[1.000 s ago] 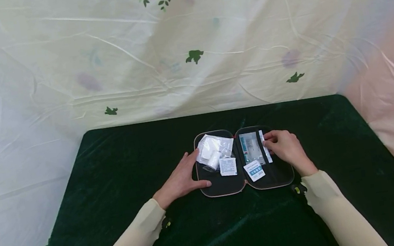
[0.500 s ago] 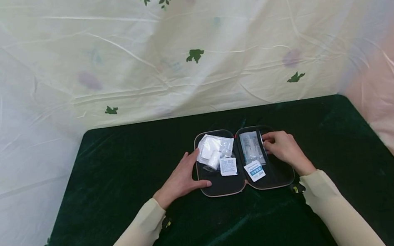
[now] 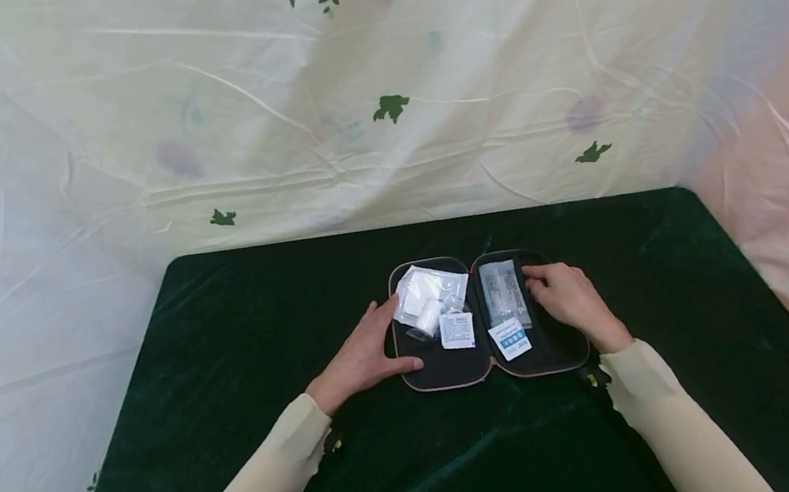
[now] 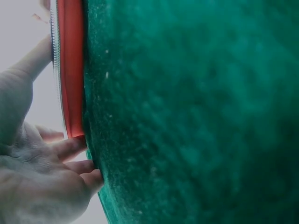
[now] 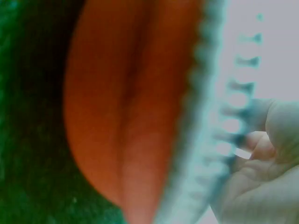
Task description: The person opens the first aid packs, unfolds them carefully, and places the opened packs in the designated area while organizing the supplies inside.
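A small first-aid case (image 3: 450,373) lies open like a book on the dark green cloth. My left hand (image 3: 359,360) holds its left edge, with the thumb over the rim and the fingers along the outer side. In the right half, my right hand (image 3: 570,299) has thumb and index finger at a black elastic strap (image 3: 523,287), apparently pinching it. A clear flat packet (image 3: 502,290) lies under the strap. Below it rests a blue-and-white sachet (image 3: 510,339). White packets (image 3: 431,287), a white roll (image 3: 429,318) and a printed square sachet (image 3: 457,330) fill the left half.
Green cloth (image 3: 260,315) covers the table around the case. A pale printed curtain (image 3: 309,123) hangs behind and at both sides. The case's orange-red side (image 4: 70,70) and zipper (image 4: 57,60) show close up in the left wrist view.
The strap has shifted slightly right, and the white strip of packet that showed to its right is now covered. My right fingers stay close by. My left hand has not visibly moved.
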Available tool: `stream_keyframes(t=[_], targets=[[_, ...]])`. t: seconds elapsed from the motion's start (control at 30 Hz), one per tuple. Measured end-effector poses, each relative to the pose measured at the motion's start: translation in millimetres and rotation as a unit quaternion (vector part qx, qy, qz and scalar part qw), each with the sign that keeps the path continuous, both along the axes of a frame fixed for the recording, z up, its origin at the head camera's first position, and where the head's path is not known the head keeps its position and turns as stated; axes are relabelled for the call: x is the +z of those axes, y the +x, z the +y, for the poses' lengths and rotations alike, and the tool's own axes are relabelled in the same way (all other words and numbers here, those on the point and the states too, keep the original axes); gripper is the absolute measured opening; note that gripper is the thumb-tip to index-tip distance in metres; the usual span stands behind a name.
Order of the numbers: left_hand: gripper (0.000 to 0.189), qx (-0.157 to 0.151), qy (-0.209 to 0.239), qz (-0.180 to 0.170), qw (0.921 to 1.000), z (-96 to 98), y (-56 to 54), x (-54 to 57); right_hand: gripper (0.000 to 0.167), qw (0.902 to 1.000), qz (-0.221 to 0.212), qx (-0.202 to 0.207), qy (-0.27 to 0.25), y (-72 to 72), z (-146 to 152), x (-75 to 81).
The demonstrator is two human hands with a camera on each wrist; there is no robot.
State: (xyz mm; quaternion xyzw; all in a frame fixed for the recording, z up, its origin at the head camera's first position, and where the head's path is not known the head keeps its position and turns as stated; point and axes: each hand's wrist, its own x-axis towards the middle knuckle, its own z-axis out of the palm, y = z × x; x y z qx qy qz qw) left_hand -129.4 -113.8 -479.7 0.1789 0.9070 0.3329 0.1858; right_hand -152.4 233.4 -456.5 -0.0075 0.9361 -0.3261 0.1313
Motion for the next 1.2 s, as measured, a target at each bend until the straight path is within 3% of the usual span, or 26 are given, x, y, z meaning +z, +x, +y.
stream_keyframes(t=[0.17,0.23,0.33,0.47,0.57,0.63,0.73,0.83,1.2], targets=[[0.108,0.002,-0.032,0.025,0.9992,1.6,1.6,5.5,0.040,0.9960,0.087,0.010,0.016,13.8,-1,5.9],[0.107,0.005,-0.047,0.057,0.9972,3.3,4.7,9.8,0.037,0.9929,0.118,0.009,0.009,21.3,-2,8.3],[0.098,-0.006,-0.062,0.137,0.9886,8.7,11.3,17.9,0.031,0.9886,0.150,0.012,-0.001,32.6,-3,10.6],[0.069,-0.089,-0.065,0.250,0.9619,22.2,21.9,27.3,0.029,0.9876,0.153,0.034,-0.005,46.2,-4,9.6],[0.054,-0.178,-0.065,0.290,0.9382,35.1,28.7,31.0,0.030,0.9888,0.139,0.054,-0.002,53.4,-6,7.5],[0.051,-0.225,-0.066,0.299,0.9250,43.7,31.3,31.6,0.031,0.9889,0.133,0.066,0.001,56.4,-6,6.4],[0.053,-0.269,-0.078,0.306,0.9097,55.2,32.9,30.8,0.034,0.9888,0.126,0.080,0.009,58.5,-7,4.8],[0.057,-0.290,-0.089,0.304,0.9030,64.3,32.6,29.0,0.035,0.9892,0.117,0.088,0.013,59.0,-8,1.7],[0.067,-0.333,-0.105,0.234,0.9075,78.1,27.7,21.4,0.032,0.9894,0.104,0.095,0.036,56.9,-13,-9.8]])
